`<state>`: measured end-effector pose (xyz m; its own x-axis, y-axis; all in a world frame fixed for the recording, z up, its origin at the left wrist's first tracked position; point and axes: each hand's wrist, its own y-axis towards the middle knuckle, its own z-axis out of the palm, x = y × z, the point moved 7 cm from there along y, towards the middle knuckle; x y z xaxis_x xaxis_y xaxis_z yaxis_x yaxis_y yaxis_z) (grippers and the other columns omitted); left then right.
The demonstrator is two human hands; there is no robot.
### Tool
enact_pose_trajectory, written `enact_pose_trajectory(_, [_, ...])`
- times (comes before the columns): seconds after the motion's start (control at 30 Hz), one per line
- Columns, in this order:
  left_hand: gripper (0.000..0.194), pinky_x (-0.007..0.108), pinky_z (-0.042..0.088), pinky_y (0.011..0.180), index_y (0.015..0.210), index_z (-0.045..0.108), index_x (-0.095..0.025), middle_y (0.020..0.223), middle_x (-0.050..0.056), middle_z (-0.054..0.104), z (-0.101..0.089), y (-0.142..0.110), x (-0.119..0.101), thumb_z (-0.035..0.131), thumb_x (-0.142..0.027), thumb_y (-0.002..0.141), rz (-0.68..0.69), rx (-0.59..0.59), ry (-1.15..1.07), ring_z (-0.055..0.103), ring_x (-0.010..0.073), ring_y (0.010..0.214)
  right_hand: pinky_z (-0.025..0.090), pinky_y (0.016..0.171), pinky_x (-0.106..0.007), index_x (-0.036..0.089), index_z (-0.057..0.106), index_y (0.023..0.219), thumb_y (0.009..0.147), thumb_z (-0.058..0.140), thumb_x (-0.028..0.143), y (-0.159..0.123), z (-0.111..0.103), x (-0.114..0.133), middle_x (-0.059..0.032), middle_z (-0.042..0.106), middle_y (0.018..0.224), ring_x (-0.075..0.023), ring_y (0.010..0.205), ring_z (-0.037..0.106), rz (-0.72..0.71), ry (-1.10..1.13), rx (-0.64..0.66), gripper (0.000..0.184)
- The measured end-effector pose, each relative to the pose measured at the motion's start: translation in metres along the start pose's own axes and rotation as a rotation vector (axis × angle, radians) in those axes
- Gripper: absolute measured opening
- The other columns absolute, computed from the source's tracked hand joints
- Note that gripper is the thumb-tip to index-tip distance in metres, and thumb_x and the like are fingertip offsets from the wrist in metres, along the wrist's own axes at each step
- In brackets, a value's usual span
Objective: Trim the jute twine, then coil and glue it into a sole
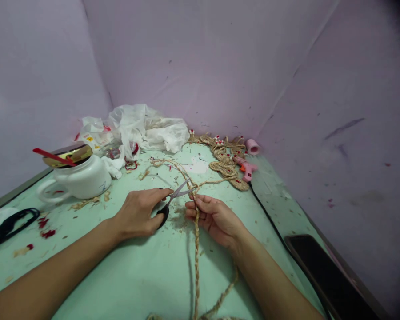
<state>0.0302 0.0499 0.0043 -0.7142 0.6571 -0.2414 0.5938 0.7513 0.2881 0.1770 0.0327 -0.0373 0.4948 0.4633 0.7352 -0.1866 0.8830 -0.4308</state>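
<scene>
At the centre of the frame, a braided straw rope [197,240] is pinched between the thumb and fingers of the right hand [218,218]. Scissors [178,191] are gripped by the left hand [142,211], their blades parted close to the rope; whether any strand is severed cannot be told. Right of centre in the upper half, several coiled rope pieces [222,168] are apparently already shaped, beside a pink glue gun [248,169]. The held length is not yet coiled and is trailed toward the bottom edge, so this piece is judged unfinished.
</scene>
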Motion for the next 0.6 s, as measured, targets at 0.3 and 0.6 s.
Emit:
enact_pose_trajectory(0.3, [0.046, 0.031, 0.044, 0.067, 0.115, 0.049, -0.017, 0.093, 0.005, 0.064, 0.0, -0.001, 0.0, 0.046, -0.022, 0.07, 0.049, 0.007, 0.089, 0.059, 0.0204, 0.081, 0.046, 0.047, -0.019, 0.01, 0.064, 0.08, 0.065, 0.065, 0.011, 0.0, -0.004, 0.003, -0.0021, 0.065, 0.058, -0.0068, 0.042, 0.053, -0.083, -0.079, -0.025, 0.015])
enact_pose_trajectory(0.6, [0.051, 0.033, 0.043, 0.069, 0.122, 0.043, -0.017, 0.094, 0.007, 0.06, 0.004, 0.0, -0.009, 0.046, -0.022, 0.071, 0.087, 0.08, 0.151, 0.057, 0.022, 0.083, 0.025, 0.027, -0.012, 0.01, 0.067, 0.077, 0.059, 0.066, 0.011, -0.003, 0.004, 0.002, -0.0019, 0.061, 0.052, -0.0033, 0.035, 0.039, -0.085, -0.08, -0.033, 0.018])
